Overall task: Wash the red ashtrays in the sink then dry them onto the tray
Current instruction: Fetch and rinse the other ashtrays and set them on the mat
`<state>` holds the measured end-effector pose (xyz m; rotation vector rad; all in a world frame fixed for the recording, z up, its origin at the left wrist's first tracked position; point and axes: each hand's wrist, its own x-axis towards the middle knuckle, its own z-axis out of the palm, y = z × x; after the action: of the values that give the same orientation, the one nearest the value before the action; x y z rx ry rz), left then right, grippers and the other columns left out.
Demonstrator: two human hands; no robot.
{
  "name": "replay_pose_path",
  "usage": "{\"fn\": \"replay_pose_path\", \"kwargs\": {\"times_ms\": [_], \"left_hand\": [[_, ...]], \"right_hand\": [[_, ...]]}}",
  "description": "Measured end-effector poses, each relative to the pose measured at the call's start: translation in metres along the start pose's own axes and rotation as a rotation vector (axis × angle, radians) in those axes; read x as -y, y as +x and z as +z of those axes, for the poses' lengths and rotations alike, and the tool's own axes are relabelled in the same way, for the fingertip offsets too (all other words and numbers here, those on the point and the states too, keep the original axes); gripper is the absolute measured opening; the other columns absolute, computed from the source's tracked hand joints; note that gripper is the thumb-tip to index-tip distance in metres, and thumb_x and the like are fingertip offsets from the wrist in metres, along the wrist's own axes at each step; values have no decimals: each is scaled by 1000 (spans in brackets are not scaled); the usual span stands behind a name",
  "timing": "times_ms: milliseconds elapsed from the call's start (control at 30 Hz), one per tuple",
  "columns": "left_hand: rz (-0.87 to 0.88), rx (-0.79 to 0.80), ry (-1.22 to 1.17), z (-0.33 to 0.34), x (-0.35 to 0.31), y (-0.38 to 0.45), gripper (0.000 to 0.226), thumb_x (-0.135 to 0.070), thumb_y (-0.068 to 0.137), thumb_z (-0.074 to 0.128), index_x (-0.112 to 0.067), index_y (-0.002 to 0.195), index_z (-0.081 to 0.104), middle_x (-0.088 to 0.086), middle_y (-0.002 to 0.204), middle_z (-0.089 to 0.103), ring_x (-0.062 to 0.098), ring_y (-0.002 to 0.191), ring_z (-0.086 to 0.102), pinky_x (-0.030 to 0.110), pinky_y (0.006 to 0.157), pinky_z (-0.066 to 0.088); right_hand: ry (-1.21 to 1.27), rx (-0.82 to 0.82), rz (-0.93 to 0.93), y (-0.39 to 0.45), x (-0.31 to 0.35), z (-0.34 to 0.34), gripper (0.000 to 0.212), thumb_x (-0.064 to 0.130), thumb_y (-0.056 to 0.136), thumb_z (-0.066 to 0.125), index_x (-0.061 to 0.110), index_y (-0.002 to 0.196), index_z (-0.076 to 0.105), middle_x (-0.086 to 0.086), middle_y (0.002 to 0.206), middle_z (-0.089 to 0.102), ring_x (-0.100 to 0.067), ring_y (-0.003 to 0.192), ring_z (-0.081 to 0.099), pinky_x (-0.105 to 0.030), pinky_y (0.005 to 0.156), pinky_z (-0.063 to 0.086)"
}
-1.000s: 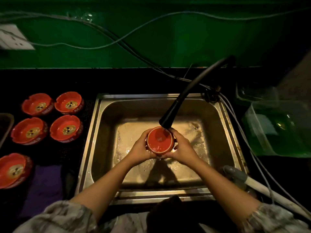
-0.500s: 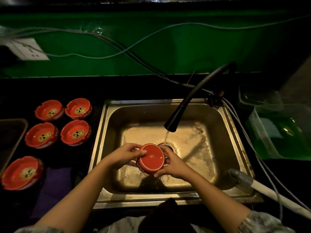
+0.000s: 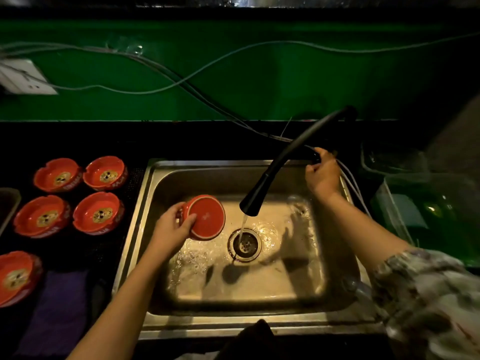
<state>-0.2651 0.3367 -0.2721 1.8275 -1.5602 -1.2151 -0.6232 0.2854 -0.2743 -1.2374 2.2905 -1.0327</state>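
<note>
My left hand grips a red ashtray over the left part of the steel sink, its flat underside turned toward me. My right hand is at the back right of the sink, fingers curled round the black faucet handle. A thin stream of water falls from the black faucet spout into the drain. Several red ashtrays lie face up on the dark counter left of the sink. The edge of a dark tray shows at the far left.
A purple cloth lies on the counter at the front left. Green plastic bins stand right of the sink. Cables run along the green wall, and a white socket sits at the left. A grey pipe lies at the sink's right front corner.
My right hand let go of the ashtray and moved up to the faucet handle. My left hand carried the ashtray left, away from the stream, which looks thinner.
</note>
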Motion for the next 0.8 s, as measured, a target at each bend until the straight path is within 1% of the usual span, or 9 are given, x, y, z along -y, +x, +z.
{"fn": "replay_pose_path", "kwargs": {"times_ms": [100,167,233,300,500,567,633,733,800], "left_hand": [[-14,-27,70,13,2,-5,49,-19,92,63,-7,138,47,12,124,59,30,116,57,34,94,48],[-50,-8,61,17,3,-7,48,-17,93,62,-6,137,47,9,120,58,26,113,57,31,90,47],[-100,14,-3,17,6,-5,47,-19,93,61,-8,137,47,8,121,58,26,114,58,39,94,51],[-142,2,-28,15,9,-4,49,-20,93,61,-9,138,45,12,126,59,31,116,58,48,95,52],[-268,-27,-285,13,15,1,47,-18,96,57,-9,139,43,14,126,58,33,110,61,49,88,55],[-282,-40,-325,12,17,-1,44,-17,95,57,-10,137,45,14,125,60,32,108,62,48,87,55],[-305,-52,-348,13,18,-5,43,-17,95,57,-10,136,46,13,123,60,31,109,62,45,86,56],[-356,-45,-386,16,24,-13,40,-17,97,55,-8,135,46,16,124,61,30,107,62,44,84,56],[-352,-38,-392,18,25,-21,39,-15,98,54,-6,135,46,17,123,62,28,104,63,40,79,56]], "right_hand": [[-105,84,-52,22,-2,6,56,11,88,59,7,141,39,-19,135,51,-32,124,49,-31,104,36],[-99,144,-47,31,-6,13,60,13,88,62,3,142,37,-20,141,44,-32,129,44,-31,107,33],[-58,147,-29,38,-8,19,57,15,88,65,1,139,42,-19,131,51,-32,122,49,-29,99,37],[-55,125,16,44,-6,22,53,21,87,67,0,132,49,-11,107,53,-30,106,56,-27,84,40],[223,-56,58,44,-16,28,33,24,85,70,1,106,60,-4,81,54,-13,70,52,-17,61,37],[352,-128,28,39,-24,27,26,17,87,68,-2,104,62,-5,82,57,0,64,51,-9,62,38],[490,-133,32,36,-37,23,21,13,87,67,1,104,63,-4,85,59,5,68,54,-14,68,42],[606,-31,79,31,-47,16,19,15,88,66,15,107,62,-5,94,59,-6,81,57,-19,71,46],[641,-4,107,28,-46,12,26,13,89,64,11,115,60,-6,99,58,-4,74,58,-16,65,47]]}}
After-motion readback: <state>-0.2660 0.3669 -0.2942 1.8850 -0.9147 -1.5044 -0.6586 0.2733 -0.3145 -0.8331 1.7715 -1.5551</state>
